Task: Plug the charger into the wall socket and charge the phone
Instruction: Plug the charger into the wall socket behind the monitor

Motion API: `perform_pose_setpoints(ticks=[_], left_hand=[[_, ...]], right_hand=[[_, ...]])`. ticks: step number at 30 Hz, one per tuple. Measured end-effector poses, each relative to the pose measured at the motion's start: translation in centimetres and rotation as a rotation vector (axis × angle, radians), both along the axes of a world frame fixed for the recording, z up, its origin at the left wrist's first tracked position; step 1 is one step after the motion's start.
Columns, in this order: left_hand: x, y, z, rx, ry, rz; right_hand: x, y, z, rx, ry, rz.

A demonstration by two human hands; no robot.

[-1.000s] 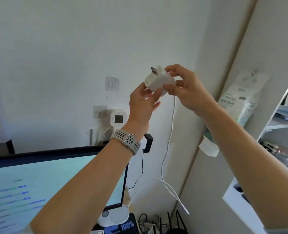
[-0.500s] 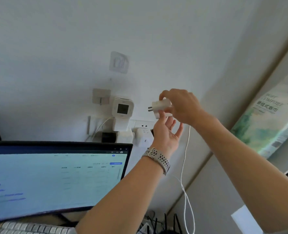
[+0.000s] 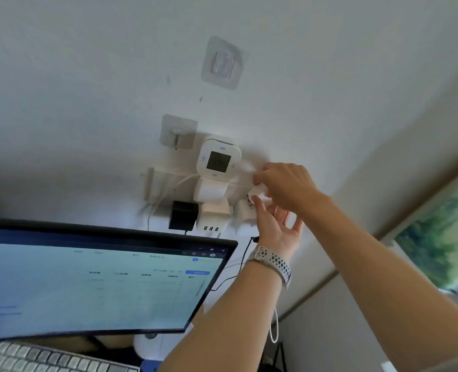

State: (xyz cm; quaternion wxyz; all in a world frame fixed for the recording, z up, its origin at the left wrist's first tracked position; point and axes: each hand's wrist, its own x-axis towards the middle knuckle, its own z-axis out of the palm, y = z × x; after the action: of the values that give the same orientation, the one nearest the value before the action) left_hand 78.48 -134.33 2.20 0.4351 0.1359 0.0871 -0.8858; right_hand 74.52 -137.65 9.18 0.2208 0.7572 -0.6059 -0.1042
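Observation:
My right hand (image 3: 285,186) grips the small white charger (image 3: 258,193) and holds it against the right end of the white wall socket strip (image 3: 245,213). My left hand (image 3: 275,229), with a grey watch strap on its wrist, rests under the charger with one finger touching it and the other fingers spread. The charger's prongs are hidden. Below my arms hangs a loop of the white cable (image 3: 275,330). No phone is in view.
The socket strip carries a black adapter (image 3: 182,214), a white multi-port adapter (image 3: 213,216) and a white plug (image 3: 210,190). A white display device (image 3: 218,159) sits above. Two clear hooks (image 3: 221,63) stick on the wall. A monitor (image 3: 101,280) and keyboard (image 3: 34,358) stand lower left.
My right hand has carried the charger down and left, from mid-air to the socket strip. My left hand followed beneath it. The view has moved closer to the wall.

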Motion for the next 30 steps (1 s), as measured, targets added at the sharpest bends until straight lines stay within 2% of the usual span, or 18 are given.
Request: perform_pose_setpoints(ticks=[7, 14, 30], left_hand=[[-0.5, 0.1, -0.3, 0.009, 0.06, -0.02], [-0.3, 0.1, -0.4, 0.006, 0.089, -0.004], [0.4, -0.3, -0.9, -0.105, -0.088, -0.077]], right_hand=[[0.0, -0.7, 0.5, 0.05, 0.113, 0.022], [0.6, -1.0, 0.8, 0.063, 0.145, 0.062], [0.9, -1.3, 0.4, 0.045, 0.156, 0.037]])
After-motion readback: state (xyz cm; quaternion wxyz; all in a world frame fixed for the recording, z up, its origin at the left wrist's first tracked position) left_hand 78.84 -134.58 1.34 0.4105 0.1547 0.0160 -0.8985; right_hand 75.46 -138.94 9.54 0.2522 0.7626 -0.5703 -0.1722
